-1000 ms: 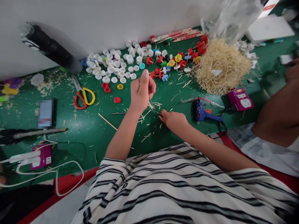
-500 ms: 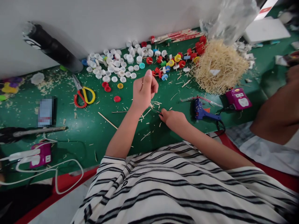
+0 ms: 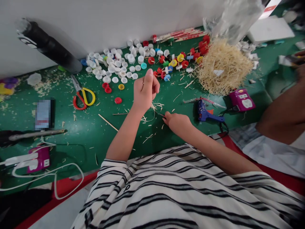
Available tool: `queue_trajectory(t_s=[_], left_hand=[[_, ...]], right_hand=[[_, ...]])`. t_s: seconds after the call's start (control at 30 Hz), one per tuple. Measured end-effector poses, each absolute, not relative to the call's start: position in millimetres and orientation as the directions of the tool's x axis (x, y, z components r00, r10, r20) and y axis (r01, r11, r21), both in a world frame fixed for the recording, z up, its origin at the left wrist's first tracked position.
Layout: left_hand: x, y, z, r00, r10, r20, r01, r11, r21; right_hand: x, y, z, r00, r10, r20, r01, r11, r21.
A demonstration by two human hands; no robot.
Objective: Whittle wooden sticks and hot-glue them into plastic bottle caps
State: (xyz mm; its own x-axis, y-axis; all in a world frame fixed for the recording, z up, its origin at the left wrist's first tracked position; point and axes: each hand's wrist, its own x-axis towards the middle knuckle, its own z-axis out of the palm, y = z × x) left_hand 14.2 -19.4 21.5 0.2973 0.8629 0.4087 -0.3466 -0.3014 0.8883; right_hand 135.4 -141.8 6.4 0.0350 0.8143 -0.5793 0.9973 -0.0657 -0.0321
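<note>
Right grip [image 3: 178,122] on a thin tool [image 3: 161,114] near shavings [image 3: 157,105]

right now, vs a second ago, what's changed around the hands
The left hand, in a fist, has shifted slightly rightward, and a thin curled shaving now shows below it. Nothing was visibly picked up or let go: the right hand keeps its grip on the thin tool. The scissors, red cap and glue gun stayed put.
</note>
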Motion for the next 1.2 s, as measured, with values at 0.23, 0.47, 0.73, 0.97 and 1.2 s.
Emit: queue_trajectory(t_s=[0.23,0.47,0.73,0.97,1.2], left_hand=[[19.1,-23.1,27.5,0.305,0.874,0.378,-0.347,-0.268,0.899],[18.9,-26.6,28.2,0.337,0.848,0.409,-0.293,-0.318,0.902],[18.0,-31.7,29.2,0.35,0.854,0.384,-0.244,-0.312,0.918],[18.2,-30.2,29.0,0.356,0.834,0.422,-0.29,-0.33,0.898],[19.0,-32.2,30.4,0.345,0.85,0.397,-0.257,-0.321,0.911]], right_hand=[[135.2,-145.3,7.0,0.03,0.83,-0.556,0.997,-0.065,-0.042],[135.6,-154.0,8.2,0.032,0.852,-0.522,0.997,-0.063,-0.042],[142.5,-159.4,12.9,0.059,0.881,-0.469,0.993,-0.1,-0.064],[195.0,-149.4,31.2,0.273,0.916,-0.293,0.959,-0.282,0.012],[238.4,-132.0,30.6,0.261,0.909,-0.324,0.963,-0.22,0.156]])
